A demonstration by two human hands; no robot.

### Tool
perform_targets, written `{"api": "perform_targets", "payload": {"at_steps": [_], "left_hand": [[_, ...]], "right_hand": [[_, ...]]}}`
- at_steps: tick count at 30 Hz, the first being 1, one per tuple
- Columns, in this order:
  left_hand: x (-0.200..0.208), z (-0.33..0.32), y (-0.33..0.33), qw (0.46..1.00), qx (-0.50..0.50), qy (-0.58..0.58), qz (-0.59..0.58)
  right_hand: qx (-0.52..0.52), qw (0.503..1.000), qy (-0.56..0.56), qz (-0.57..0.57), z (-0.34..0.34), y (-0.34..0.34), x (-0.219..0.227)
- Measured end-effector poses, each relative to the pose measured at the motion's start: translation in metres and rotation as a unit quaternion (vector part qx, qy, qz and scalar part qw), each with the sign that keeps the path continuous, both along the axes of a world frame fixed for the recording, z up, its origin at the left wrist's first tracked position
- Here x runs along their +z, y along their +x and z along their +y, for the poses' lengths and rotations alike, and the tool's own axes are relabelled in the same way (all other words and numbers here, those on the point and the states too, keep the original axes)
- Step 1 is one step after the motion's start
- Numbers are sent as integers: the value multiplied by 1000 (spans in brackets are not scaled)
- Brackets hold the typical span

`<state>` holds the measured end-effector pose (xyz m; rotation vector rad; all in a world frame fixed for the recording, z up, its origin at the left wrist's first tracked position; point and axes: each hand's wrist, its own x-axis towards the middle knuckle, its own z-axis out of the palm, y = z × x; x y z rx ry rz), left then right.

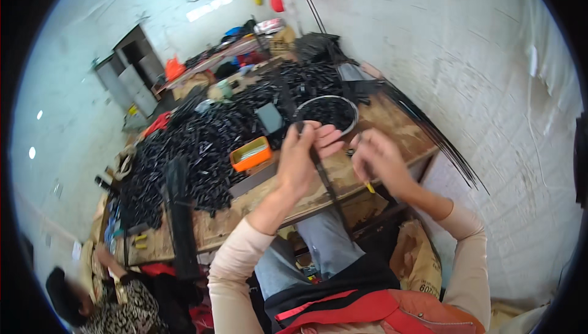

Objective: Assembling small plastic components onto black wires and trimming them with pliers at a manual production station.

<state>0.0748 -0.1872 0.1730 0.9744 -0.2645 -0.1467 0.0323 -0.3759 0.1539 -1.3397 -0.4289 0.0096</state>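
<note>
My left hand (297, 157) is raised over the front of the wooden table, with a long, thin black strip (327, 188) held against its palm by the thumb. Its other fingers stretch to the right. The strip slants down toward my lap. Beside it, my right hand (381, 159) is curled and slightly blurred. A yellow handle end (370, 187) pokes out below that hand, and the fingers hide the rest of the tool. Just beyond both hands stands a round, pale-rimmed basin (356, 113) with short black pieces inside.
Short black pieces (208, 135) lie heaped across the wooden table (398, 123). An orange box (251, 155) and a grey container (269, 118) stand among them. Long black rods (438, 141) overhang the right edge. A co-worker (116, 297) sits at the lower left. A sack (418, 254) stands by my right leg.
</note>
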Motion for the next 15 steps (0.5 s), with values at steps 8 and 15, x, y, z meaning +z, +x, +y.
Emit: {"api": "perform_targets", "payload": {"at_steps": [8,15], "left_hand": [[13,50,-41,998,39,53,14],[0,101,-60,984,85,156,25]], "right_hand": [[294,929,-214,68,58,-29,-9],[68,972,-192,-116,61,47,54]]}}
